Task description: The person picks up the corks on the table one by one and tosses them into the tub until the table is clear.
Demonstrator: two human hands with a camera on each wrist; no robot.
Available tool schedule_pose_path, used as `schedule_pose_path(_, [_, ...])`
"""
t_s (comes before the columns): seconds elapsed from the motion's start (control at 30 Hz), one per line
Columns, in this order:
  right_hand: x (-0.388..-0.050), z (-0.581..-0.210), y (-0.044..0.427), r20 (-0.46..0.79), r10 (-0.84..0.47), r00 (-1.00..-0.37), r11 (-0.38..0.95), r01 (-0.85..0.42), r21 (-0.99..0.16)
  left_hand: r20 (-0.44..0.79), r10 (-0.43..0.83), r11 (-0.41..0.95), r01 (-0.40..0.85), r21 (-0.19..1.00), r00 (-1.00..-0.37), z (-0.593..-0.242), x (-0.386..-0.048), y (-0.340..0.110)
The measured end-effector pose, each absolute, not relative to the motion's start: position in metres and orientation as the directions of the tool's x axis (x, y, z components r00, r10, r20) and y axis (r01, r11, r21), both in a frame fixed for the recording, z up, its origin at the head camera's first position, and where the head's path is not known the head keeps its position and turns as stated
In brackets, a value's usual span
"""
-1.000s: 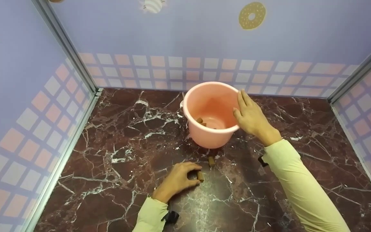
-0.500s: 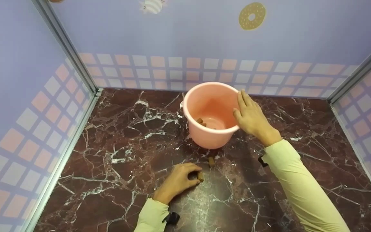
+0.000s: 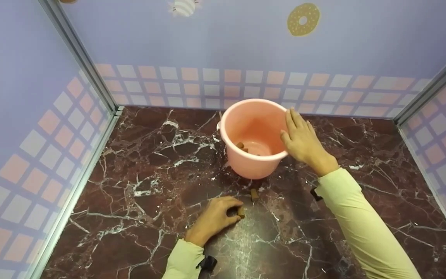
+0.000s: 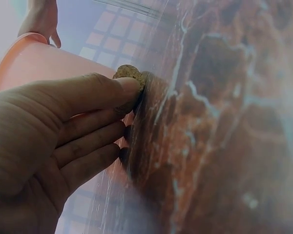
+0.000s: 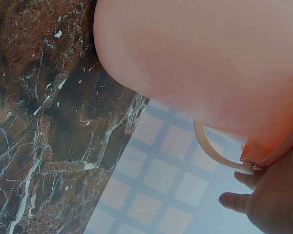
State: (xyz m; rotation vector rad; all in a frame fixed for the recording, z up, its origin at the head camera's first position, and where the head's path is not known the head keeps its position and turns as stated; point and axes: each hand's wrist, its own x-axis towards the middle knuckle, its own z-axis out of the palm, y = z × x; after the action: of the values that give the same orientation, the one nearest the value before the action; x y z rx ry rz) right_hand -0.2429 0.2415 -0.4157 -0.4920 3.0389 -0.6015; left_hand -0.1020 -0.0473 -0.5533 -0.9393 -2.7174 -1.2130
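My left hand (image 3: 216, 216) pinches a small brown cork (image 3: 241, 212) between thumb and fingertips, low at the dark marbled tabletop. In the left wrist view the speckled end of that cork (image 4: 129, 73) shows past the thumb. Another cork (image 3: 254, 194) lies on the table between the hand and a pink bucket (image 3: 253, 166). The bucket stands upright, with a few brown pieces (image 3: 241, 145) on its floor. My right hand (image 3: 304, 141) rests on the bucket's right rim, its fingers nearly straight. The right wrist view shows those fingers (image 5: 234, 201) beside the handle's joint.
The bucket's pale curved handle (image 5: 212, 148) hangs on its far side. A lilac back wall (image 3: 223, 42) with a checked band rises behind the bucket. Side walls close off the left (image 3: 18, 128) and right. Marbled tabletop (image 3: 138, 217) spreads around the hands.
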Motion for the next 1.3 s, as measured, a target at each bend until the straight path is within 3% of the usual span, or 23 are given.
schedule_pose_path(1.3, [-0.2454,-0.4180,0.2424,0.055,-0.310,-0.949,0.876,-0.307,-0.372,0.294,0.438,0.547,0.511,0.663,-0.850,-0.5485,-0.1051,-0.0451])
